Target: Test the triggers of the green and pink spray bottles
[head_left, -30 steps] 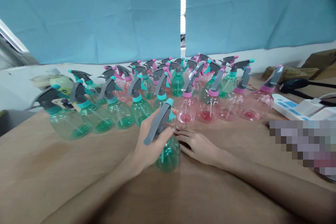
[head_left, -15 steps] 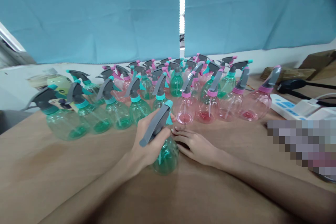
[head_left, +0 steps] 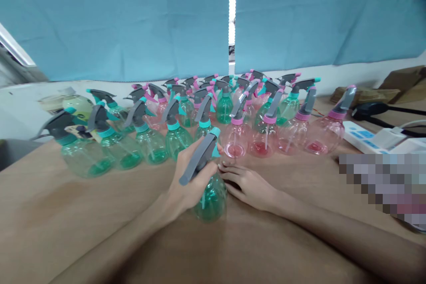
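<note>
Green bottle [head_left: 211, 196] stood on table [head_left: 66, 226], left hand [head_left: 187, 183] closed round its neck, right hand [head_left: 249, 185] flat beside it, fingertips touching; a loose grip could tip it into pink bottles [head_left: 264, 141] behind.

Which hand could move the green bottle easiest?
Left, probably. The left hand grips the green bottle at its neck, under the sprayer. The right hand lies open on the table, fingertips just beside the bottle.

The green clear plastic spray bottle [head_left: 212, 195] stands on the brown table [head_left: 66, 217], with the left hand [head_left: 188, 182] on its left and the right hand [head_left: 249, 185] flat at its right. Behind it crowd green and pink plastic spray bottles [head_left: 151, 144], and behind it to the right lies a white plastic power strip [head_left: 366, 135].
</note>
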Demonstrator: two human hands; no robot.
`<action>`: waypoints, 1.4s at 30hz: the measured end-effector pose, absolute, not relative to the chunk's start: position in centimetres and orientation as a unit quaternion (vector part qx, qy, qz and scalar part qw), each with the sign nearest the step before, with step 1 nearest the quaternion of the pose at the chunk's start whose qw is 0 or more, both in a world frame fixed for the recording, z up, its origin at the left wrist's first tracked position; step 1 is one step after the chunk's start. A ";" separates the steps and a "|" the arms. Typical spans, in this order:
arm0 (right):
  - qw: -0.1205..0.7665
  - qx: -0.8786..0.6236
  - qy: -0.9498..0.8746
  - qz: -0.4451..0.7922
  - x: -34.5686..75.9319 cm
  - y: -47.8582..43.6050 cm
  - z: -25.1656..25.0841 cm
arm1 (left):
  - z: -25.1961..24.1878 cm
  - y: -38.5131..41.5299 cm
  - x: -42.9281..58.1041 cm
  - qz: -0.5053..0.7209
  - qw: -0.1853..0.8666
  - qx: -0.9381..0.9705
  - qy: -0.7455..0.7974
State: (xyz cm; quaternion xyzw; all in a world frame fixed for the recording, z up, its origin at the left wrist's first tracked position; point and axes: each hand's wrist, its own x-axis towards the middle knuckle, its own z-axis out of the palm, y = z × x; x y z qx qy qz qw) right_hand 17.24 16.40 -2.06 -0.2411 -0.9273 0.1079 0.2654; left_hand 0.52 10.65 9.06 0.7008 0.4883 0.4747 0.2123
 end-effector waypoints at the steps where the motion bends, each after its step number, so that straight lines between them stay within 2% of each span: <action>1: 0.264 -0.242 -0.927 0.109 17.2 16.4 -2.1 | 8.9 10.6 0.5 0.475 0.201 0.700 0.494; 4: 0.259 -0.245 -0.928 0.111 17.3 16.4 -2.0 | 8.4 10.7 0.5 0.486 0.181 0.683 0.514; 24: 0.263 -0.246 -0.926 0.111 17.2 16.4 -1.9 | 8.2 10.9 0.6 0.479 0.239 0.675 0.507; 33: 0.258 -0.246 -0.928 0.109 17.2 16.4 -1.9 | 8.1 10.9 0.5 0.474 0.223 0.689 0.501; 42: 0.274 -0.239 -0.925 0.112 17.2 16.4 -2.0 | 8.8 10.9 0.3 0.457 0.161 0.691 0.537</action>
